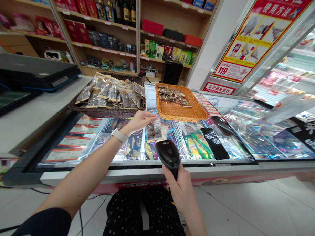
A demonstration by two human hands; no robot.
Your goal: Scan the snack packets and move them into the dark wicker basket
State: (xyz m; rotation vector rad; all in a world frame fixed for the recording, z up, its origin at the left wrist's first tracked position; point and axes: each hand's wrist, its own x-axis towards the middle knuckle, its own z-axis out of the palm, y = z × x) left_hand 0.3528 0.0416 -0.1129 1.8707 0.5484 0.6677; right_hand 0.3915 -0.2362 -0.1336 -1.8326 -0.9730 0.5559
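Note:
My left hand (139, 121) pinches a small clear snack packet (154, 130) and holds it over the glass lid of the chest freezer (234, 134). A white watch sits on that wrist. My right hand (179, 187) grips the handle of a black barcode scanner (168, 155), whose head points up at the packet just below it. Behind, a dark wicker basket (106, 112) is heaped with several similar packets. An orange woven tray (178, 113) to its right holds a few packets at its far end.
A black phone-like slab (214, 143) lies on the freezer glass right of the scanner. A white counter (23, 120) with a dark terminal (32, 72) is at left. Wooden shelves (124, 27) of goods stand behind. A glass-door cooler (290, 78) is at right.

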